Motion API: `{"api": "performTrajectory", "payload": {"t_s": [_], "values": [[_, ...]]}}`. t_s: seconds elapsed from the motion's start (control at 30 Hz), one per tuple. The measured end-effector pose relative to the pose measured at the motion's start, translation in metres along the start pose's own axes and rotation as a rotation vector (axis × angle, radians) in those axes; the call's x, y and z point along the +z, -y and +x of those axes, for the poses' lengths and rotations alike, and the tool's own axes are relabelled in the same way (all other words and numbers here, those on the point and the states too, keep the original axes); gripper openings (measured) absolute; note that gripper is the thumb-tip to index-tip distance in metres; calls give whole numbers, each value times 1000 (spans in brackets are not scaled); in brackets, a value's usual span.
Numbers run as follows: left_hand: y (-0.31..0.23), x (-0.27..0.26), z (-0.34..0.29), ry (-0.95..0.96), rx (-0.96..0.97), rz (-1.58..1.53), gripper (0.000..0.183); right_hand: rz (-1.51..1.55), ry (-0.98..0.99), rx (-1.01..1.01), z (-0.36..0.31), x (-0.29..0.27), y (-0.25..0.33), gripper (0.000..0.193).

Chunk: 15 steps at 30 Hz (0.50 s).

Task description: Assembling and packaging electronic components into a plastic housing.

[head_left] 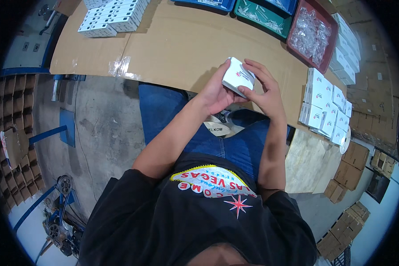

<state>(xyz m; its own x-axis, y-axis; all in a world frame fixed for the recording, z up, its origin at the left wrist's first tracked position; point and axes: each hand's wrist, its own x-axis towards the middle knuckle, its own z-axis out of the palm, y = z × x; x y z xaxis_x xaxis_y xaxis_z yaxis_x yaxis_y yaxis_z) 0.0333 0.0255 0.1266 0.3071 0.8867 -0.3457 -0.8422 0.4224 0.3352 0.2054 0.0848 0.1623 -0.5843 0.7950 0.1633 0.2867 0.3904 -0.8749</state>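
Observation:
Between my two hands is a small white box [237, 76] with a printed face, tilted above the near edge of the cardboard-covered table [173, 48]. My left hand [217, 93] grips it from the left and below, thumb along its left side. On the other side, my right hand [267, 91] has its fingertips at the box's upper right corner and its thumb at the lower right edge. The underside of the box and some of my left fingers are hidden.
White boxes [323, 104] are stacked on the right edge, with more stacks [345, 48] behind. A red tray [289, 42] holds clear plastic packets; a green tray [248, 20] and blue trays [228, 8] hold small parts. Further white boxes [115, 17] stand far left.

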Motion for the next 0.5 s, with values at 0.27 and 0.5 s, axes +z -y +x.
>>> {"api": "performTrajectory", "payload": {"t_s": [0.27,0.5], "values": [[-5,-1,-1,34,-52,-52,69,42,171,76,-1,-10,0,61],[-2,-7,1,68,-55,-42,71,99,123,117,-3,-6,2,60]]}}
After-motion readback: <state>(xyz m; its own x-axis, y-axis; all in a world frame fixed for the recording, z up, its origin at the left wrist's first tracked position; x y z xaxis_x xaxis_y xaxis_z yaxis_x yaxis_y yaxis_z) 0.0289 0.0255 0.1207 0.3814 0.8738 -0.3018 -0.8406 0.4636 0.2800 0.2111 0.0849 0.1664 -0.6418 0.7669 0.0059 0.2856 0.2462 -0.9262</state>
